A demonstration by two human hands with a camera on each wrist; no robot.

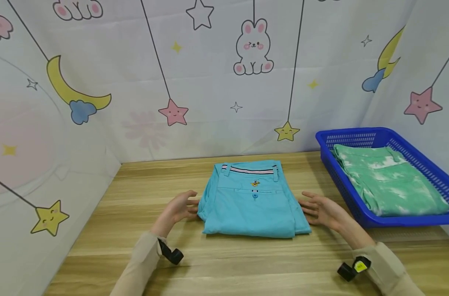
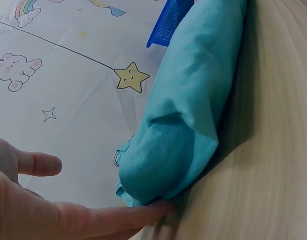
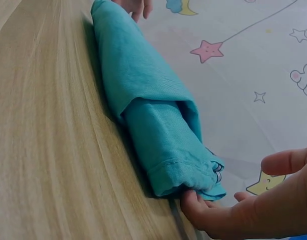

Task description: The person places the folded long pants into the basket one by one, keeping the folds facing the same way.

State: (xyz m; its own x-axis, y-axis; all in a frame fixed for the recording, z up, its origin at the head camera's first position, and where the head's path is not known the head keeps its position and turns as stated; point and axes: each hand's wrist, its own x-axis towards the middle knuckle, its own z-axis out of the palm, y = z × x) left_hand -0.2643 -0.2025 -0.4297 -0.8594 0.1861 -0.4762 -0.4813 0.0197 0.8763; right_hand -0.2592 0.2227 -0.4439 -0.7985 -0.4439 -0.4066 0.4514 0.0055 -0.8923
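Observation:
Folded turquoise pants [image 1: 254, 216] lie flat on the wooden table, with a striped waistband, belt loops, a small embroidered motif and a buttoned back pocket on top. My left hand [image 1: 180, 206] is at their left side; in the left wrist view its extended fingers [image 2: 138, 216] touch the lower edge of the folded bundle, thumb held apart. On the opposite side is my right hand [image 1: 325, 211]. The right wrist view shows a fingertip [image 3: 192, 202] against the bottom edge of the pants [image 3: 138, 75], thumb apart. Neither hand pinches the cloth.
A blue plastic basket [image 1: 413, 221] stands at the right, close to my right forearm. Folded green-and-white tie-dye cloth [image 1: 398, 185] lies in it. Behind the wooden table [image 1: 246, 267] hangs a white curtain [image 1: 217, 82] with printed stars, moons and bunnies.

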